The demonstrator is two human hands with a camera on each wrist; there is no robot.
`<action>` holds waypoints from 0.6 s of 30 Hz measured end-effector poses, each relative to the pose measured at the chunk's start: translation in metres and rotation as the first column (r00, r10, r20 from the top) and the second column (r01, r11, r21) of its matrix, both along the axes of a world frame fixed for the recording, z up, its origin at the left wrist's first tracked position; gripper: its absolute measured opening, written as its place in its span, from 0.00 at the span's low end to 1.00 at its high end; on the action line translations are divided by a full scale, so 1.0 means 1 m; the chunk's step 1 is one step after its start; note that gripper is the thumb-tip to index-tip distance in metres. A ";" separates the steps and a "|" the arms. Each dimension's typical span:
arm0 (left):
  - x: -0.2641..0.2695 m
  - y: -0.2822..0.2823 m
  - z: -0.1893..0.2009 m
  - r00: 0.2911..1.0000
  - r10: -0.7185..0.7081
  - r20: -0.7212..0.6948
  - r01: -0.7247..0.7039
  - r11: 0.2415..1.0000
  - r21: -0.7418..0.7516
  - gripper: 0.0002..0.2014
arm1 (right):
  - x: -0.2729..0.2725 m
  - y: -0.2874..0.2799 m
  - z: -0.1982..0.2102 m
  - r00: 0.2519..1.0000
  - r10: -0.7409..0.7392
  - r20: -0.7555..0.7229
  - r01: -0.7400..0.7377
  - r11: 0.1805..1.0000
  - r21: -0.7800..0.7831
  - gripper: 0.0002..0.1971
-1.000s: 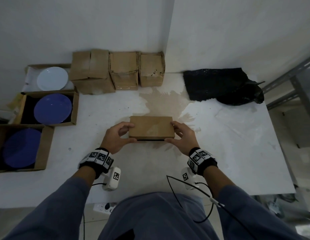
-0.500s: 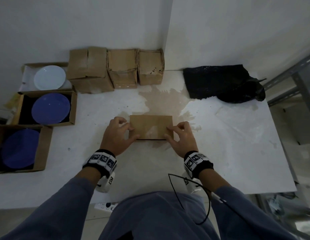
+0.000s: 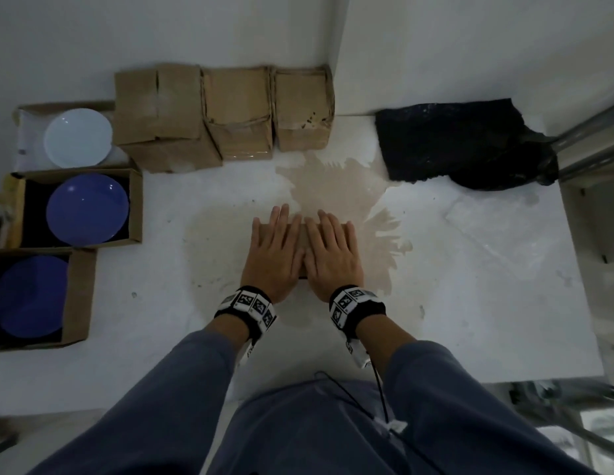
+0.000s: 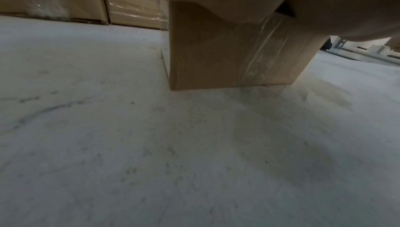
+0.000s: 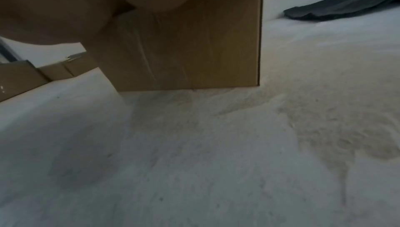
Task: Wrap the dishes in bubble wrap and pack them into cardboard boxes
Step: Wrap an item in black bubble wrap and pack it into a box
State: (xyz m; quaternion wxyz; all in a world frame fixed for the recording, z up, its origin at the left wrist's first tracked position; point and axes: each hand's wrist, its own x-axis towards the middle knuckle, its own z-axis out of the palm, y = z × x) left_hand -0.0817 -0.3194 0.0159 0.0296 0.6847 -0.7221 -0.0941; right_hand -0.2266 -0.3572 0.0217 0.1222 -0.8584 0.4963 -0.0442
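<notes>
on the surface point(image 3: 470, 303), left hand point(image 3: 274, 250) and right hand point(image 3: 333, 253) press flat, fingers straight, on a box point(image 4: 227, 56)

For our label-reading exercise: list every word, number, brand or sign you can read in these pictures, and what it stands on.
No readable words or numbers anywhere.
Wristbands: black-and-white square code markers only, no letters.
White box with the white plate: small dark marks at its left edge, too small to read.
Cardboard boxes: no print visible.
</notes>
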 end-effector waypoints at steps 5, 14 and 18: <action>0.001 -0.002 -0.003 1.000 -0.005 -0.017 0.005 0.999 0.040 0.29 | 0.002 -0.002 0.000 0.999 -0.001 -0.037 0.002 1.000 0.019 0.27; 0.000 -0.005 -0.001 0.998 0.031 -0.061 -0.032 0.999 -0.015 0.25 | 0.003 -0.003 0.002 0.999 -0.013 -0.032 0.013 1.000 0.011 0.25; 0.002 -0.004 0.004 0.997 0.005 -0.076 -0.005 1.000 0.005 0.27 | 0.003 -0.003 -0.001 1.000 -0.020 -0.015 0.020 1.000 -0.014 0.23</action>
